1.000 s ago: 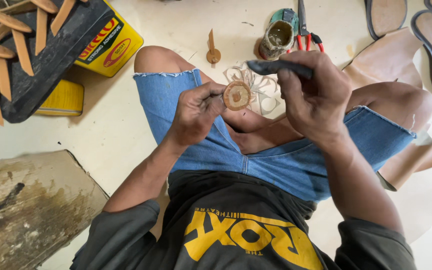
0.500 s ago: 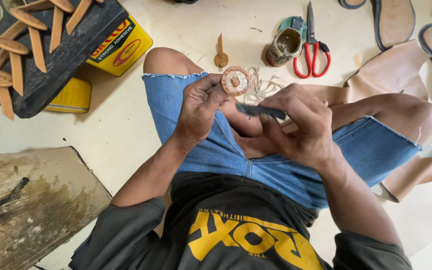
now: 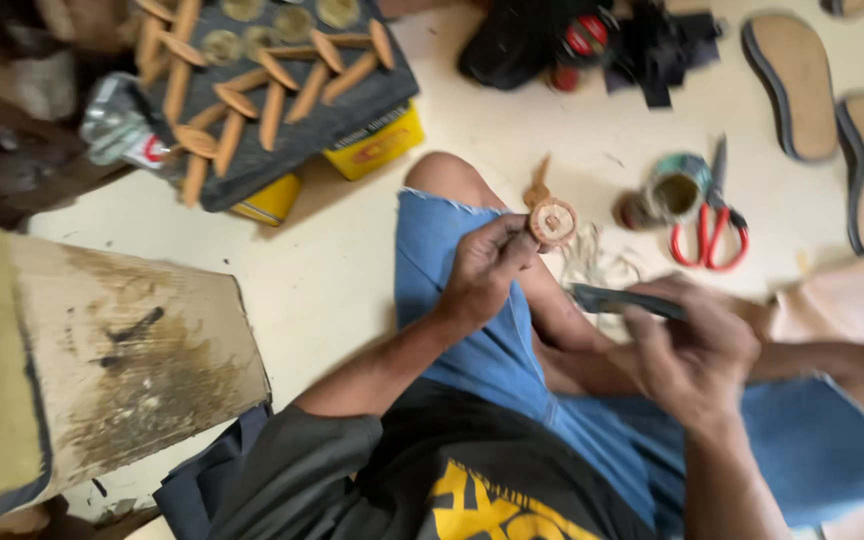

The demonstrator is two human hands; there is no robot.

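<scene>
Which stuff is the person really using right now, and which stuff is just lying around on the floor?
In use:
left hand holding a small round brown piece
right hand holding a dark flat tool

Lying about:
red-handled scissors
small open tin
shoe soles
dark board with tan leaf-shaped pieces
yellow boxes
worn wooden board

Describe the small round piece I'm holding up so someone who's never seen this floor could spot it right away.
Start at the blue denim shorts of the seated person and follow the left hand up over the knee. Pinched at its fingertips is the round tan disc with a small dark hole in its centre. Unlike the long leaf-shaped pieces on the dark board, it is circular and held off the floor.
</scene>
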